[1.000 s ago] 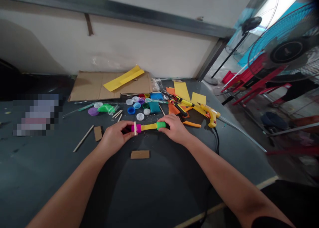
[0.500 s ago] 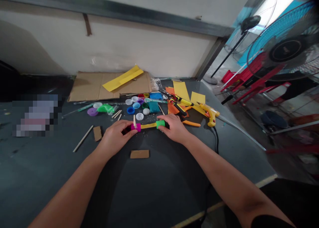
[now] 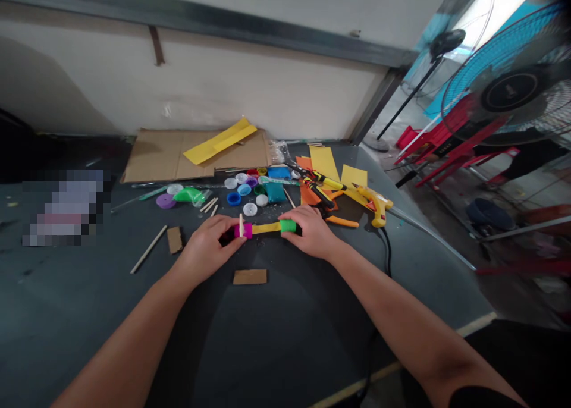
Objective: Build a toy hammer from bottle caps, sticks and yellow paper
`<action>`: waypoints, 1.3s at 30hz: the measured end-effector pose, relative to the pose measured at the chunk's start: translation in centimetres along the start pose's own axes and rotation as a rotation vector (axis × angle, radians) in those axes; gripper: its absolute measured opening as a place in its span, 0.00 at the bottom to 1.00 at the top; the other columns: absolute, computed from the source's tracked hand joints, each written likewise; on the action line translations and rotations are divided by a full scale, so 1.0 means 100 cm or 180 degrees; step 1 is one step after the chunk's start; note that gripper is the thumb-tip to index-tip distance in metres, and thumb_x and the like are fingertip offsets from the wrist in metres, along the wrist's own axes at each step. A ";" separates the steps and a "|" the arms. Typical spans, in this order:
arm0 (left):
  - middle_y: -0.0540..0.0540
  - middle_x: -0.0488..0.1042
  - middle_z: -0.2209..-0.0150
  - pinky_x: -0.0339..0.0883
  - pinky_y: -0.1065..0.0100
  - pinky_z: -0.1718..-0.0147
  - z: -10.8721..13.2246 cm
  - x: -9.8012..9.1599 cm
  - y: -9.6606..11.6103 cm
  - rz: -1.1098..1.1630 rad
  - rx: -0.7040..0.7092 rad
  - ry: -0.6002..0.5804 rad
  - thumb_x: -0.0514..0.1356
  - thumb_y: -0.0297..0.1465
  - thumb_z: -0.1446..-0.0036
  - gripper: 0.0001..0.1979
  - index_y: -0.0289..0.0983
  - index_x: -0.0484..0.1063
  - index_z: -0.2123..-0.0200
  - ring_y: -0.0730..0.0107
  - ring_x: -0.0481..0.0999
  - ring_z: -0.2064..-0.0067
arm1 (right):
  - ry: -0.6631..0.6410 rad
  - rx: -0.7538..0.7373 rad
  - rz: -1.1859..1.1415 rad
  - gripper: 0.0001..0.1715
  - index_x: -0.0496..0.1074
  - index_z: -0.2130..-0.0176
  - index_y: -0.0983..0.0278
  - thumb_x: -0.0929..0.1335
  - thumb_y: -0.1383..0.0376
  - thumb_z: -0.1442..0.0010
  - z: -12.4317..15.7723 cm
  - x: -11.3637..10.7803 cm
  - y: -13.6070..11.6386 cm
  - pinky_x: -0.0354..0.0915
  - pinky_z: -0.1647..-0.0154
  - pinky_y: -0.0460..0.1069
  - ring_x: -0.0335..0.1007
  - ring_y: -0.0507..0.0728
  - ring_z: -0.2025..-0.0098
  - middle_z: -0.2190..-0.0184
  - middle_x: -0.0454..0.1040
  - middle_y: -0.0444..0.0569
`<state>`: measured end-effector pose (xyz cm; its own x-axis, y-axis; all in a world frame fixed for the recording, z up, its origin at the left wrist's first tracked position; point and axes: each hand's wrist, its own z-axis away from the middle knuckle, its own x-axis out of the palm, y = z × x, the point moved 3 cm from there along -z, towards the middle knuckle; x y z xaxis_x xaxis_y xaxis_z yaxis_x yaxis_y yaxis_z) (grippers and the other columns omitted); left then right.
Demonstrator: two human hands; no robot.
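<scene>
My left hand [image 3: 209,241] grips a magenta bottle cap [image 3: 245,231] between thumb and fingers. A short pale stick [image 3: 241,224] stands upright at that cap. My right hand [image 3: 310,232] pinches a green bottle cap [image 3: 288,226]. A yellow strip [image 3: 266,228] runs between the two caps and joins them in one line. Below it on the table lies a small cardboard rectangle [image 3: 250,276]. Another cardboard piece [image 3: 175,239] rests just left of my left hand.
Several loose bottle caps [image 3: 234,198] lie beyond my hands. Pliers with orange handles [image 3: 342,221] and a yellow glue gun [image 3: 378,204] with its cord are on the right. A cardboard sheet [image 3: 165,155] lies at the wall; a fan [image 3: 511,90] stands off the table.
The green cap has turned slightly in my right fingers, and the upright stick has shifted a little lower. Both hands keep their hold in nearly the same place.
</scene>
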<state>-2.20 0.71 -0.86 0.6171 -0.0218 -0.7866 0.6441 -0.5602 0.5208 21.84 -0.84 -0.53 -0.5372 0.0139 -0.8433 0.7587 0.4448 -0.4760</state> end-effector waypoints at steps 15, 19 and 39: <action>0.43 0.75 0.55 0.68 0.59 0.52 -0.001 0.003 -0.002 0.0206 0.0232 -0.0050 0.60 0.38 0.43 0.16 0.40 0.73 0.53 0.61 0.74 0.53 | -0.0060 0.0005 -0.0054 0.18 0.72 0.53 0.62 0.71 0.61 0.44 -0.002 0.002 -0.003 0.57 0.51 0.57 0.65 0.62 0.51 0.56 0.74 0.52; 0.43 0.76 0.55 0.69 0.61 0.55 0.000 0.004 -0.005 0.0145 0.0027 -0.0055 0.61 0.39 0.44 0.18 0.40 0.71 0.51 0.61 0.75 0.54 | -0.0046 0.0056 -0.0086 0.18 0.72 0.53 0.62 0.71 0.61 0.43 -0.002 0.003 -0.002 0.57 0.51 0.57 0.65 0.61 0.51 0.56 0.75 0.52; 0.45 0.77 0.58 0.64 0.58 0.54 -0.012 0.009 0.013 0.0214 0.0489 -0.0369 0.61 0.42 0.44 0.17 0.42 0.73 0.54 0.60 0.73 0.56 | 0.0037 0.0101 -0.0195 0.23 0.71 0.55 0.60 0.76 0.60 0.50 -0.003 0.003 -0.005 0.54 0.49 0.57 0.67 0.60 0.51 0.57 0.77 0.48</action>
<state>-0.25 0.89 -0.49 0.5944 -0.1537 -0.7894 0.5213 -0.6737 0.5238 21.20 -0.79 -0.51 -0.5871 -0.0021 -0.8095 0.7354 0.4165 -0.5345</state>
